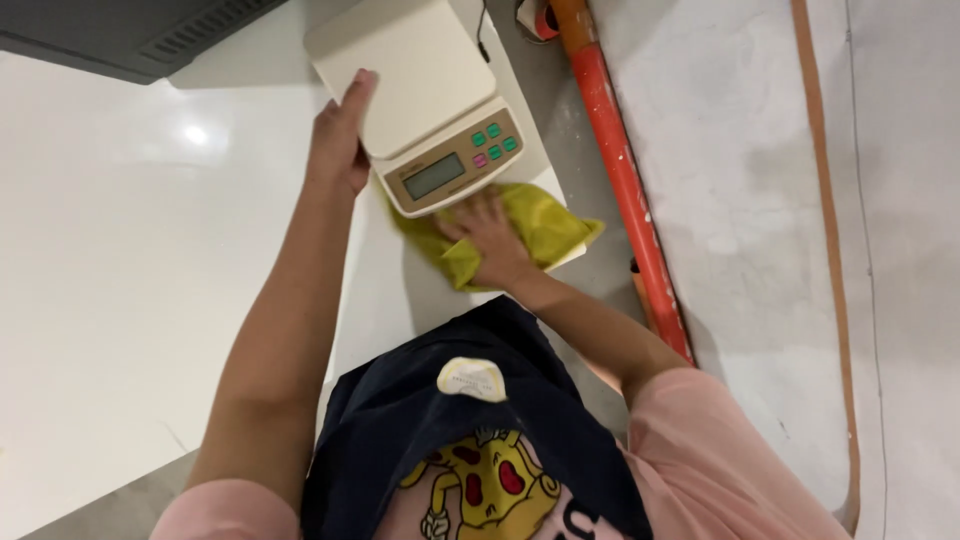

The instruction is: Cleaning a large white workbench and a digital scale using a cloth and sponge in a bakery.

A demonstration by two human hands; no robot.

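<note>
Fingers (pixel 352 92) of the left hand (pixel 340 135) lie together and curve over the left edge of a cream kitchen scale (pixel 420 95), the thumb side pressed against its flank, so the hand clamps the scale's side. Seen from the head camera, the scale sits tilted near the far right corner of a glossy white table (pixel 130 260), with its broad blank weighing plate toward the top of the view and its small grey display and coloured buttons toward the person. Just in front of the scale's near edge, the right hand (pixel 488 238) rests flat, fingers spread a little, pressing down on a yellow-green cloth (pixel 545 222); the fingertips reach up to the scale's base and touch or nearly touch it, and which cannot be told. The cloth lies crumpled on the table's corner, partly overhanging the edge. Beyond the table edge runs a long orange-red pole (pixel 620 170) across a pale concrete floor (pixel 740 200). A dark grey device (pixel 130 35) stands at the table's far left.
</note>
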